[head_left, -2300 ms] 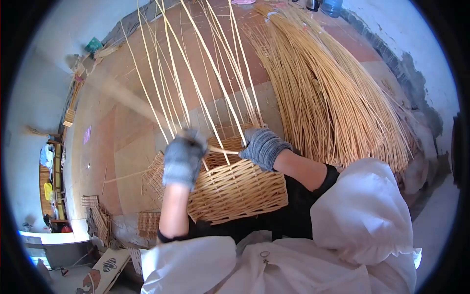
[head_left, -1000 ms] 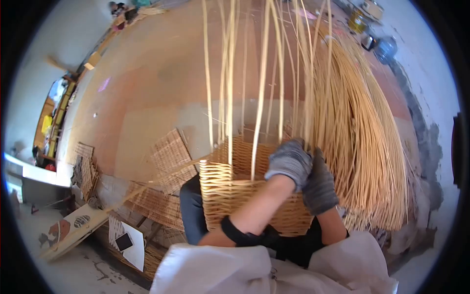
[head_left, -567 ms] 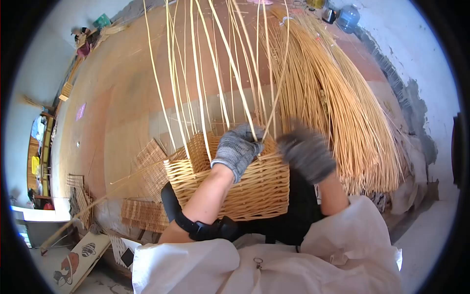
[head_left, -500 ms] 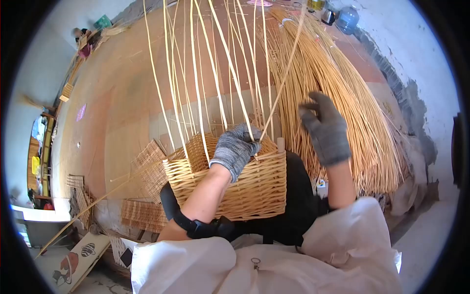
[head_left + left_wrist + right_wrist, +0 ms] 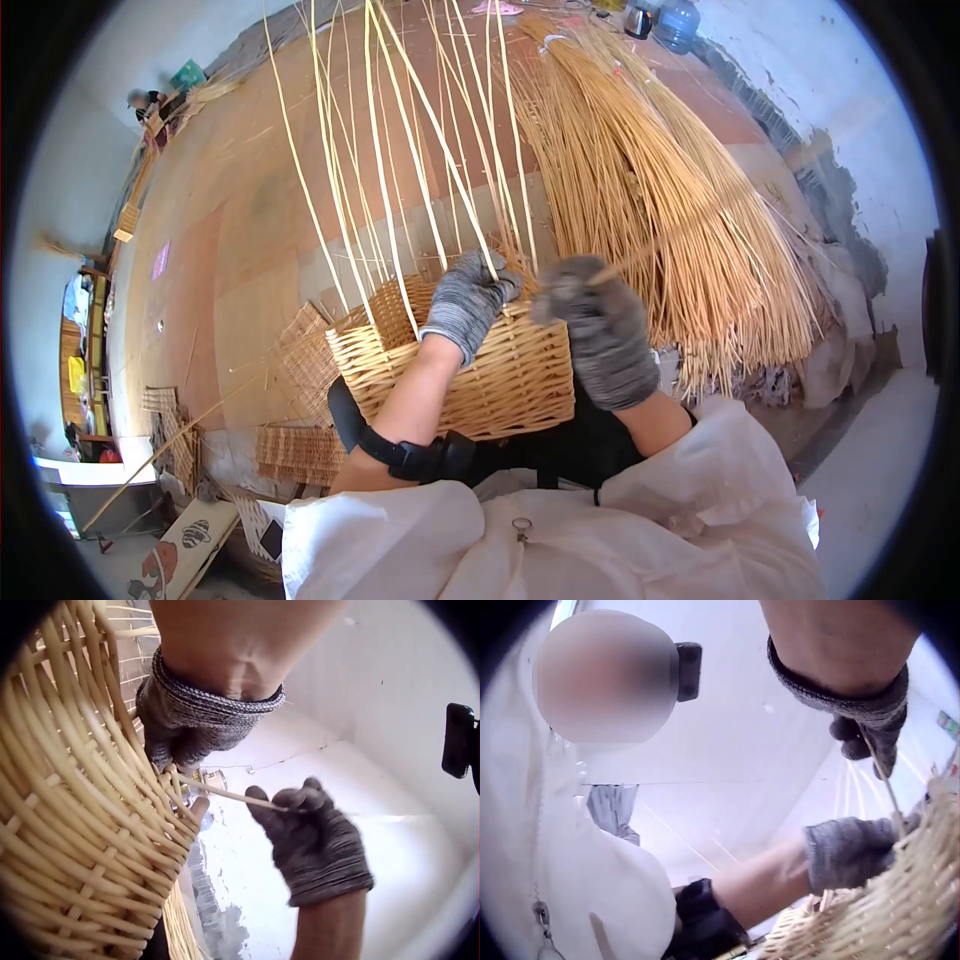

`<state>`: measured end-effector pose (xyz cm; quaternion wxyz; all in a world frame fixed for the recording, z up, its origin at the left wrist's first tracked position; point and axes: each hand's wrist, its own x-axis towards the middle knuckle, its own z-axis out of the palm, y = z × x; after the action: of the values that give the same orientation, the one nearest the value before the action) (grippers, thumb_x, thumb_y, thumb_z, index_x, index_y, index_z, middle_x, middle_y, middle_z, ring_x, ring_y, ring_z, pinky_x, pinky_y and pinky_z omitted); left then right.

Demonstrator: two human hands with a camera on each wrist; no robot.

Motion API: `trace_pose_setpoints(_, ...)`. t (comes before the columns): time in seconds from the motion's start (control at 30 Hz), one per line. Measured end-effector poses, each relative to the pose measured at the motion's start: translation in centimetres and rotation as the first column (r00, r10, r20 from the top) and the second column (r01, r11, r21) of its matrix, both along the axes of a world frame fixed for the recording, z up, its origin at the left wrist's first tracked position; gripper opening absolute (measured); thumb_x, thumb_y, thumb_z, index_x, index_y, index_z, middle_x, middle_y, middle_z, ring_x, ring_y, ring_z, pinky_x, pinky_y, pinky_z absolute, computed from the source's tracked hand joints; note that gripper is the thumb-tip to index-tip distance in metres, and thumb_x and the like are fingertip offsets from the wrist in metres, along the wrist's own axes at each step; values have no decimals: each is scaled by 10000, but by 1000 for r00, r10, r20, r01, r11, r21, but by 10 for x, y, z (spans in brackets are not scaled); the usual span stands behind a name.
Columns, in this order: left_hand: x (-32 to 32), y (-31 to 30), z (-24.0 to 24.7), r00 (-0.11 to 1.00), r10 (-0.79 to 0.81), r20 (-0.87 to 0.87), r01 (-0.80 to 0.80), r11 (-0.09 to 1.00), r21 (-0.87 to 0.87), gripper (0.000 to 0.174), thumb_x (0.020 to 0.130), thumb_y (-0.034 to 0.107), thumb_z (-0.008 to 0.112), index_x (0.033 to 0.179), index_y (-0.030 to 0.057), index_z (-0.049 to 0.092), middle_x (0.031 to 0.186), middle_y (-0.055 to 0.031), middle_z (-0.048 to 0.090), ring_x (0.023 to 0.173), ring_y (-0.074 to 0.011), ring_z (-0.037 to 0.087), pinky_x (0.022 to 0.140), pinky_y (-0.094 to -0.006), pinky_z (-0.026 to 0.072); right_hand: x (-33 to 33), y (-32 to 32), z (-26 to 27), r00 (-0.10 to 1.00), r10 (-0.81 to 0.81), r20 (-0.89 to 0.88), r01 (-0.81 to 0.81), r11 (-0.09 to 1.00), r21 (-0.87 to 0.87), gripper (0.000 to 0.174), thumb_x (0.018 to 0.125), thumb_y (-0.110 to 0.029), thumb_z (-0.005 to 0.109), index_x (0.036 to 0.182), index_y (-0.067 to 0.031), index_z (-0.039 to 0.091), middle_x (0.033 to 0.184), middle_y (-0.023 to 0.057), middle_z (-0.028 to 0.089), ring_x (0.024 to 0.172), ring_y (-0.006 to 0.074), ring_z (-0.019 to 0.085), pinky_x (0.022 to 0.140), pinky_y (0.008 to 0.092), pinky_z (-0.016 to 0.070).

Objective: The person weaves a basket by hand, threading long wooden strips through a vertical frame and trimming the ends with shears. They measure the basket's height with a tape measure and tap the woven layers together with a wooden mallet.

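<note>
On the lap rests a partly woven wicker basket (image 5: 470, 385), with tall pale stakes (image 5: 415, 160) rising from its rim. My gloved left hand (image 5: 468, 305) grips the rim near the right end; its fingertips are partly hidden in the head view. In the left wrist view, a thin wicker strand (image 5: 225, 794) runs out from the rim beside the left hand (image 5: 199, 720). My gloved right hand (image 5: 319, 844) pinches this strand and draws it taut, away from the basket. The right hand (image 5: 600, 330) is blurred in the head view, just right of the rim.
A large bundle of wicker rods (image 5: 660, 220) lies on the floor at the right. Flat woven panels (image 5: 300, 455) lie left of the basket. A water jug (image 5: 677, 25) and a kettle (image 5: 638, 20) stand at the far right. Another person (image 5: 150, 105) is at the far left.
The right hand, earlier raised with spread fingers over the rod bundle, has come down to the rim and taken the strand, swinging it to the right. The left hand keeps its hold.
</note>
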<state>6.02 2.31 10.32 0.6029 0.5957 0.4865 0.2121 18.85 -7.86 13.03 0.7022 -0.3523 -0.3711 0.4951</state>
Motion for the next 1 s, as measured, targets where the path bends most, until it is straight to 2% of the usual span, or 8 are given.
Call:
trace_pose_setpoints(0.1,-2,-23,-19,889,259,377,-268,963,-30,362,744,30,642,1069,-12,488,878,-101,606,833,-177,581,757,-274,471,-23,12,40,505,-150,850,56,988,141,253,828,-196,529,1018,-28,548,805,103,601,721,231,599,680,332,494)
trace_pose_setpoints(0.17,-10,-65,9,983,167,82,-157,506,848,307,790,41,594,1073,4,481,853,-78,599,802,-176,565,767,-285,463,-29,24,57,549,-116,828,-40,986,165,263,807,-190,541,1017,-31,554,829,112,604,750,226,603,696,320,493)
trace_pose_setpoints(0.27,-17,-61,2,561,296,773,-454,891,-12,219,850,21,490,1068,23,479,852,-61,580,781,-158,547,757,-289,465,-13,64,51,587,-89,805,-262,920,293,239,804,-210,539,973,-47,582,841,110,606,757,242,604,723,333,490)
trace_pose_setpoints(0.47,4,-45,17,478,443,758,-339,890,-307,221,875,-1,397,1087,30,454,869,-62,573,838,-189,569,736,-265,467,-19,104,-10,672,78,736,197,940,-280,267,847,-283,486,914,-59,614,799,137,605,757,277,604,730,341,491)
trace_pose_setpoints(0.57,26,-46,-24,979,177,-102,-21,584,811,234,817,58,506,1044,19,468,810,-120,571,781,-255,589,700,-330,476,1,104,1,485,-101,869,530,824,-201,268,852,-266,481,954,-52,605,837,154,611,772,297,599,731,345,491)
trace_pose_setpoints(0.67,49,-54,12,956,187,-227,-17,806,592,243,788,97,546,1011,22,489,829,-171,570,772,-299,591,689,-390,470,8,89,24,422,-307,853,584,812,4,284,861,-272,469,992,-55,597,893,152,622,789,293,600,737,338,488)
trace_pose_setpoints(0.8,56,-50,12,915,145,-377,175,700,693,168,777,113,520,919,22,518,848,-175,576,796,-326,586,693,-428,458,53,156,-31,-184,596,782,-181,761,-623,356,788,-337,594,988,-45,622,887,135,644,781,217,618,696,317,497)
trace_pose_setpoints(1.0,65,-62,-2,891,43,-451,347,575,741,178,754,92,497,910,12,529,857,-172,577,815,-299,588,699,-389,466,12,129,20,163,839,519,-54,532,-845,361,758,-356,617,916,-34,661,775,125,654,701,212,624,643,350,501)
